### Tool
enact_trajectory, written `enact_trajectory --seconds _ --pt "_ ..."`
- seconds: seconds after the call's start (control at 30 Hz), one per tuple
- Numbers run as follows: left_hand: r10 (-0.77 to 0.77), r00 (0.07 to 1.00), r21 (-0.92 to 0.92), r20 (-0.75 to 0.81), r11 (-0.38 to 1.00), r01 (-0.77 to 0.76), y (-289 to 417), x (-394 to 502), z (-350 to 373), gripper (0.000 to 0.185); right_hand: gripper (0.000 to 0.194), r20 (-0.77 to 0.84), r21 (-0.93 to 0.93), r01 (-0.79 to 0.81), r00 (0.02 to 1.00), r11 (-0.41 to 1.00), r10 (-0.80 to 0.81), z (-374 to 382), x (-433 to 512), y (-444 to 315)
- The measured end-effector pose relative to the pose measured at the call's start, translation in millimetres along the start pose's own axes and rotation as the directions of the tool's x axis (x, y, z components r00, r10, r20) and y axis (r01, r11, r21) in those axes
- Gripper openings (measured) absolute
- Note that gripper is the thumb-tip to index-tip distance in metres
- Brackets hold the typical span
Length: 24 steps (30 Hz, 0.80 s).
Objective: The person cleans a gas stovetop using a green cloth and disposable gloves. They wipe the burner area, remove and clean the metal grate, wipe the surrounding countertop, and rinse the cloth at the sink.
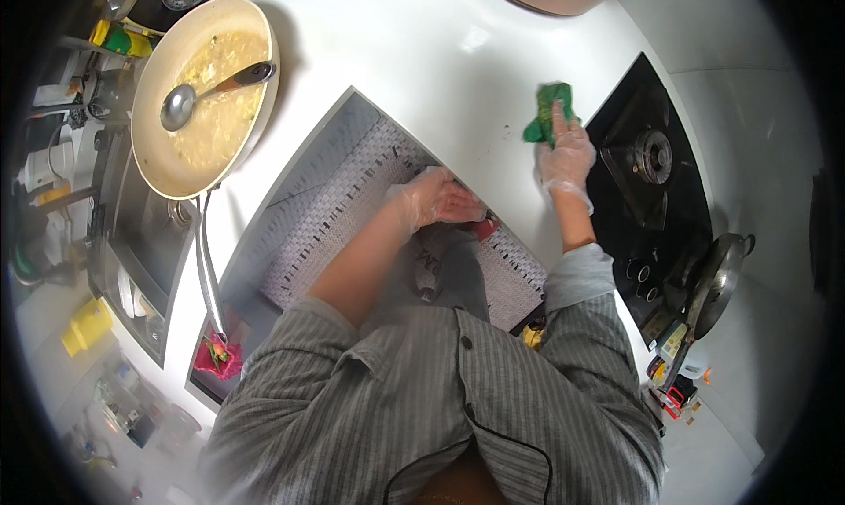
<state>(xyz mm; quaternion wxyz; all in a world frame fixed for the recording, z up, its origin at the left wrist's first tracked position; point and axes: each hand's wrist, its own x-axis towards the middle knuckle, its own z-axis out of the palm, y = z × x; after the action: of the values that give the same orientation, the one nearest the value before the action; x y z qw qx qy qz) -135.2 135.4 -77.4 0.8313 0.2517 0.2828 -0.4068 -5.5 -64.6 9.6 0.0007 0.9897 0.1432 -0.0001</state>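
My right hand [566,155], in a clear plastic glove, presses a crumpled green cloth [553,106] onto the white countertop [422,50], its fingers lying over the cloth. Small dark specks [507,133] dot the counter to the left of the cloth. Also gloved in clear plastic, my left hand [439,200] reaches to the counter's front edge, over the floor side. Its fingers point right, slightly curved, and I see nothing held in it.
A cream frying pan [269,112] of yellowish soupy food, with a ladle [178,108] in it, stands left. Beyond it is a sink [142,241]. A black gas hob [617,149] adjoins my right hand; a dark wok [716,284] sits on its far side. An appliance [561,0] stands at the back.
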Motion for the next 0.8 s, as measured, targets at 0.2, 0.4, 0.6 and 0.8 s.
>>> enact_trajectory --seconds 0.2,0.4,0.6,0.8 --pt "0.06 0.997 -0.063 -0.056 0.996 -0.063 8 -12 19 0.049 0.065 -0.123 0.415 0.308 0.951 0.856 -0.283 13 -59 -43" --pt "0.174 0.984 -0.131 -0.034 0.975 -0.177 -9 -5 -17 0.024 0.043 -0.211 0.552 0.48 0.871 0.682 -0.443 27 -116 -93" --pt "0.734 0.549 0.328 0.401 0.444 -0.834 -61 -61 -9 0.018 0.038 -0.199 0.549 0.558 0.811 0.623 -0.55 -14 -144 -108" --pt "0.769 0.639 -0.197 -0.005 0.626 -0.754 -164 -138 -47 0.02 0.038 -0.227 0.589 0.752 0.506 0.297 -0.832 -36 -208 -151"
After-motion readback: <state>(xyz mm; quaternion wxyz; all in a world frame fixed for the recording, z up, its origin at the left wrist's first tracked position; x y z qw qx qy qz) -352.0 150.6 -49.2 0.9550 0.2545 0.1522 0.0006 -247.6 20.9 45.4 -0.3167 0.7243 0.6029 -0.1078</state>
